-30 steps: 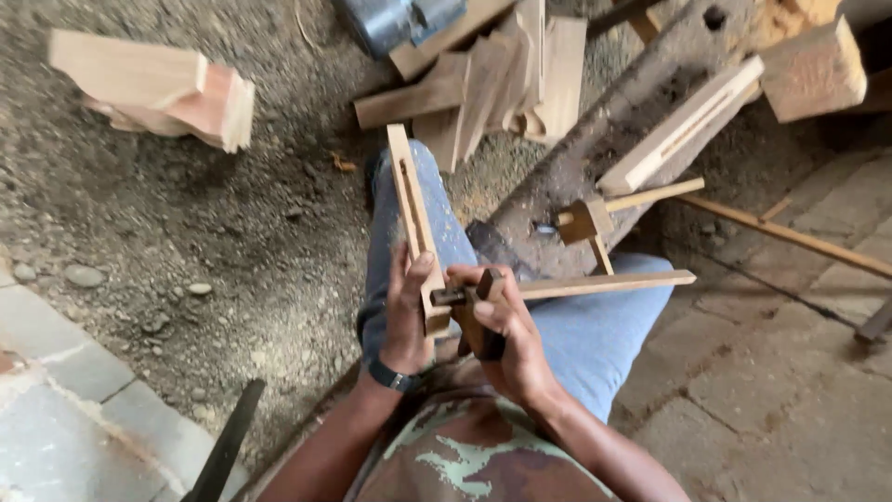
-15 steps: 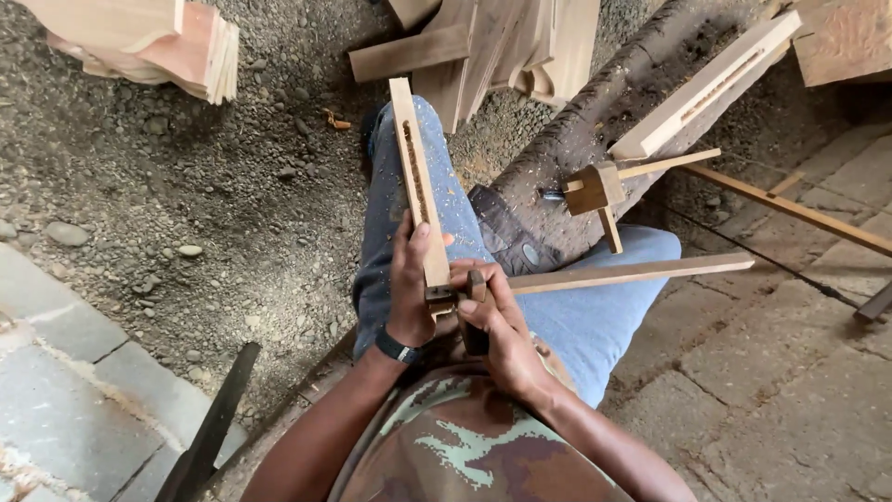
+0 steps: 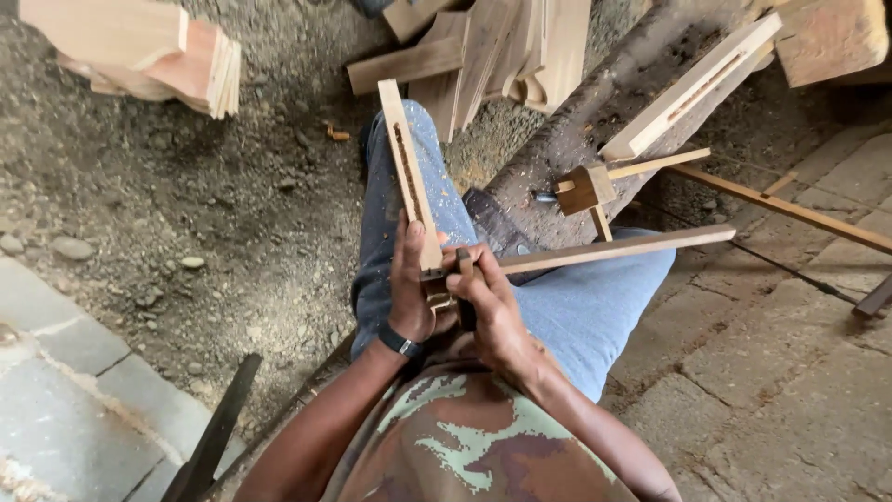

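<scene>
Over the lap, the left hand (image 3: 412,296) gripped the near end of a slotted wooden slat (image 3: 407,169), fingers wrapped tight round it; the slat ran toward 12 o'clock along the left thigh. Right hand (image 3: 491,311) touched it at 3 o'clock, fingers curled shut on a thin wooden strip (image 3: 615,249) pointing to 3 o'clock. Wooden block with pegs (image 3: 587,189) sat at 1 o'clock on a log (image 3: 595,121).

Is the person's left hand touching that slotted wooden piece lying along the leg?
Touching. The head view shows the left hand wrapped around the near end of the slotted wooden piece, thumb laid against its face.
</scene>
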